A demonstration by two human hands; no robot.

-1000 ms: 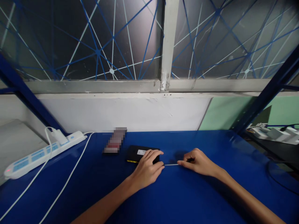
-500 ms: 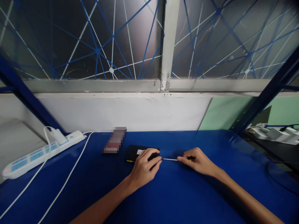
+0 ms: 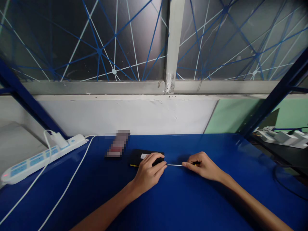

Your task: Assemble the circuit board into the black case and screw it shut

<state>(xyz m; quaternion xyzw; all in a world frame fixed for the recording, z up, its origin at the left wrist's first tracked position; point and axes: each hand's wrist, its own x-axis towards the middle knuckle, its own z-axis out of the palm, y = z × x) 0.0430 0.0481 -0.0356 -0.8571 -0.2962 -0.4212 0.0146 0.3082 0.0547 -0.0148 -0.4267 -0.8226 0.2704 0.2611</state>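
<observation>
Two hands meet on the blue desk [image 3: 183,199]: left hand [image 3: 148,173] clamps the black device [image 3: 139,157]; right hand [image 3: 204,166] pinches a thin screwdriver [image 3: 175,165], lying level, tip pointing left at the device.

Both forearms were bare to the picture's edge, with no sleeves; the left hand [image 3: 148,171] and right hand [image 3: 204,166] wore no gloves, rings or watch.

Flat black box [image 3: 139,157] with white label lying on the blue tabletop [image 3: 183,199] under my left hand, thin pale rod [image 3: 174,165] level, its tip at the box's right end
</observation>
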